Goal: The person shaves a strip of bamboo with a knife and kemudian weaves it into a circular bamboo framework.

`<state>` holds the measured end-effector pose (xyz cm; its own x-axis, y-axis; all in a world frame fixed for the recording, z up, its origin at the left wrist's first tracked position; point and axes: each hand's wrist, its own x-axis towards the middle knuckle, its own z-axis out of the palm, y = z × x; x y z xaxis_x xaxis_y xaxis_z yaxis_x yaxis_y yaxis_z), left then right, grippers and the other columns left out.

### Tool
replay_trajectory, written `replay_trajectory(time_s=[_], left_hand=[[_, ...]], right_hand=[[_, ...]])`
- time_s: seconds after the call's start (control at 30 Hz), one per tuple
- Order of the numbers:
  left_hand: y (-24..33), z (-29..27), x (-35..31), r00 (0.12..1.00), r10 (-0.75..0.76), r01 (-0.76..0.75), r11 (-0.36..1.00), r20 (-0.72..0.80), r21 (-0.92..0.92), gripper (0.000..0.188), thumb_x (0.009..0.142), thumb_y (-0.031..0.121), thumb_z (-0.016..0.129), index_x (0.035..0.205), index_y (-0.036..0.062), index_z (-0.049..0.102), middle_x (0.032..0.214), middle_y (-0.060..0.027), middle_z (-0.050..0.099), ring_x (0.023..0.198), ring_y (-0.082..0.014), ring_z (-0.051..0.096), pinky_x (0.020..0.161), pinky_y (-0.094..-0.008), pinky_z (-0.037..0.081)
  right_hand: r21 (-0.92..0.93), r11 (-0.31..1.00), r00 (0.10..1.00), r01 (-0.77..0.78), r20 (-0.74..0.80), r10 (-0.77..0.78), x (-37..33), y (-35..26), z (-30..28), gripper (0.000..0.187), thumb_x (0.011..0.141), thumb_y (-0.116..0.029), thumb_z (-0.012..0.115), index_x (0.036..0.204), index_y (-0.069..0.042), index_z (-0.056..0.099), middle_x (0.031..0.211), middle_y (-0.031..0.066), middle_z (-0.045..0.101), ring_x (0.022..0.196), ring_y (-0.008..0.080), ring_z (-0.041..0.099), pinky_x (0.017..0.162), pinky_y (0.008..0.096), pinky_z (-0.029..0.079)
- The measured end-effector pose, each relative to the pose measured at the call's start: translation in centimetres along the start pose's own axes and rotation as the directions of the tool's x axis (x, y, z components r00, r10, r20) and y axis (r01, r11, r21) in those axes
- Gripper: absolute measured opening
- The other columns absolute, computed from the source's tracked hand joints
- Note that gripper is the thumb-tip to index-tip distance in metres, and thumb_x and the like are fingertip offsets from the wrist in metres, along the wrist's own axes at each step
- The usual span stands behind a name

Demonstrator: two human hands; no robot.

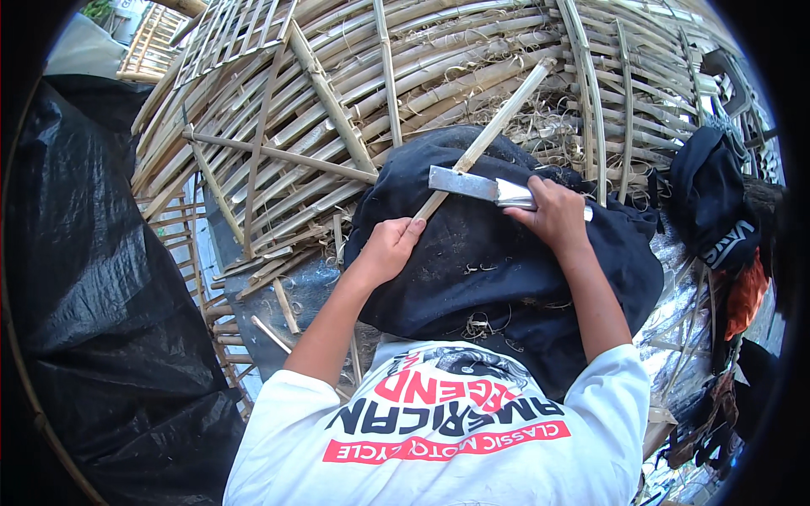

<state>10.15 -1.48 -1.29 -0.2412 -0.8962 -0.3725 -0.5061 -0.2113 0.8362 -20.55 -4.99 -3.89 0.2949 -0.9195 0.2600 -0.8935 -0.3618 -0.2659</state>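
A heap of split bamboo strips [337, 101] fills the far ground, with black plastic sheet [101, 278] on the left and a dark cloth [506, 270] spread over the lap as the working surface. On that cloth the step in hand looks like shaving a bamboo stick [494, 126]: the left hand [390, 246] has its fingers clamped on the stick's near end, and the right hand [557, 215] has its fingers closed round the handle of a broad knife [464, 183], whose blade lies across the stick. The next stroke probably needs a steady stick and a shallow blade angle. A dark bag [713, 202] with a pale label lies at right.
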Motion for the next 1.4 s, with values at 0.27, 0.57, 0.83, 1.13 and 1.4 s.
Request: replay_trajectory(time_s=[0.27, 0.57, 0.83, 1.13, 1.4], left_hand=[[-0.2, 0.4, -0.3, 0.999, 0.030, -0.027, 0.997, -0.044, 0.068, 0.047, 0.103, 0.032, 0.048, 0.073, -0.0028, 0.054, 0.060, -0.0013, 0.049, 0.059, -0.0109, 0.043, 0.054, -0.0319, 0.037], [1.1, 0.6, -0.9, 0.991, 0.062, -0.042, 0.984, -0.116, 0.173, 0.043, 0.102, 0.030, 0.050, 0.078, -0.0056, 0.054, 0.059, -0.0223, 0.049, 0.052, -0.0330, 0.044, 0.054, -0.0402, 0.040], [0.9, 1.0, -1.0, 0.996, 0.009, 0.001, 0.993, -0.089, 0.115, 0.042, 0.102, 0.030, 0.050, 0.080, -0.0049, 0.056, 0.059, -0.0187, 0.049, 0.052, -0.0247, 0.046, 0.054, -0.0379, 0.040], [0.4, 0.6, -0.5, 0.997, -0.065, 0.067, 0.996, -0.039, 0.056, 0.047, 0.102, 0.035, 0.050, 0.077, -0.0035, 0.057, 0.060, -0.0076, 0.052, 0.058, -0.0133, 0.048, 0.054, -0.0321, 0.040], [1.5, 0.3, -0.3, 0.989, -0.148, 0.149, 0.988, 0.014, -0.049, 0.044, 0.103, 0.032, 0.051, 0.072, 0.0007, 0.055, 0.060, 0.0017, 0.048, 0.056, -0.0065, 0.044, 0.050, -0.0260, 0.036]], right_hand=[[0.140, 0.989, 0.995, -0.053, 0.088, 0.041, 0.4, -3.7, 0.2, 0.050, 0.076, -0.056, 0.072, 0.087, -0.009, 0.058, 0.070, 0.0119, 0.065, 0.064, 0.0317, 0.067, 0.056, 0.0417, 0.053], [0.025, 0.995, 0.994, 0.100, 0.040, -0.101, 2.5, 0.4, 1.7, 0.053, 0.070, -0.060, 0.074, 0.089, -0.012, 0.060, 0.071, 0.0108, 0.064, 0.067, 0.0291, 0.068, 0.058, 0.0396, 0.053], [-0.090, 0.806, 0.810, -0.586, -0.108, 0.577, -0.6, 12.5, -3.7, 0.048, 0.091, -0.055, 0.057, 0.096, -0.008, 0.062, 0.071, 0.0172, 0.067, 0.071, 0.0394, 0.067, 0.060, 0.0492, 0.051], [0.462, 0.848, 0.934, -0.258, -0.104, 0.341, 0.2, 2.2, -1.5, 0.043, 0.083, -0.041, 0.073, 0.095, -0.002, 0.063, 0.071, 0.0166, 0.061, 0.066, 0.0325, 0.064, 0.062, 0.0411, 0.049], [0.837, -0.100, 0.778, -0.538, 0.539, 0.323, -0.6, -1.3, 0.2, 0.037, 0.104, -0.040, 0.042, 0.095, -0.006, 0.049, 0.058, 0.0015, 0.048, 0.041, 0.0090, 0.044, 0.039, 0.0242, 0.038]])
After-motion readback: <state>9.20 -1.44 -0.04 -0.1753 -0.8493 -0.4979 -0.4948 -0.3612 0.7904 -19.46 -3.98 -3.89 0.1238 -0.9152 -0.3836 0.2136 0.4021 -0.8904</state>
